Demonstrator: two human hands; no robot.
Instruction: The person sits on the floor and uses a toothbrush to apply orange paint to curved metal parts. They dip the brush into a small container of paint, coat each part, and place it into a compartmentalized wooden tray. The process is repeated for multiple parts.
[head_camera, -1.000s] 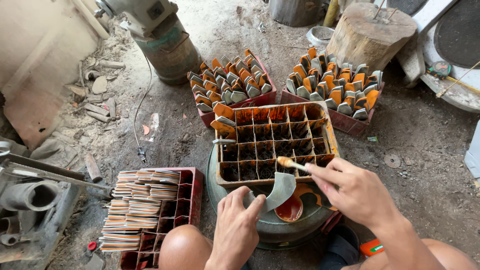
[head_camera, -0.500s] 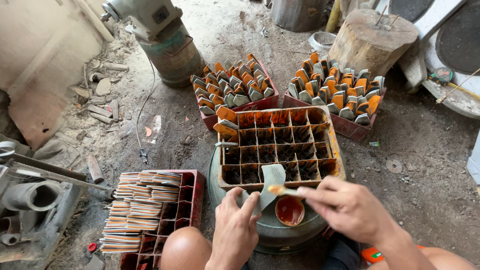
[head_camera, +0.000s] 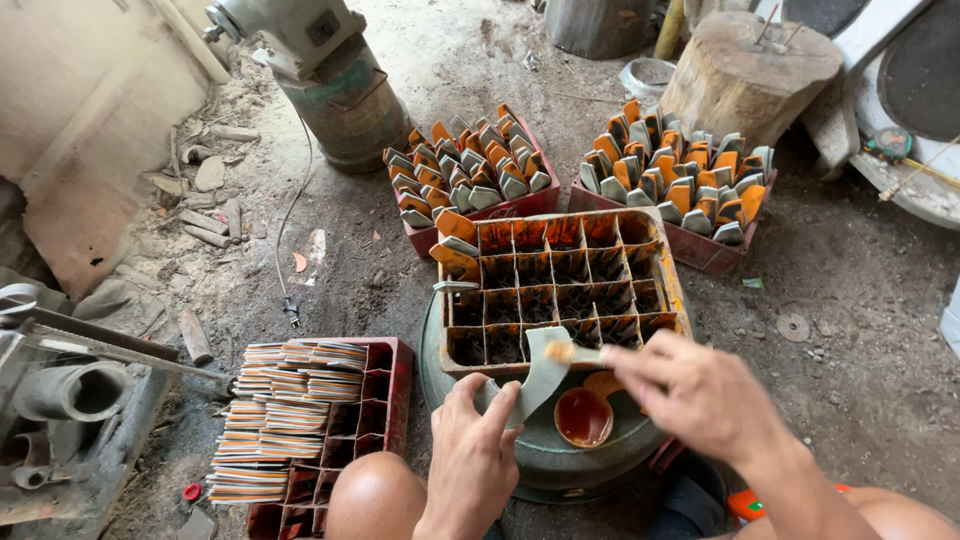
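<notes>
The left hand (head_camera: 470, 455) has its grip closed on the lower end of a curved grey metal blade (head_camera: 543, 368), which stands tilted over a round green drum lid (head_camera: 600, 455), just in front of a divided orange crate (head_camera: 560, 285). The right hand (head_camera: 700, 395) pinches a thin brush (head_camera: 572, 352) shut between fingers and thumb, its tip touching the blade's upper part. Just below the blade sits a small bowl of orange paint (head_camera: 584, 417); a red crate of stacked blades (head_camera: 300, 420) lies near the left hand.
</notes>
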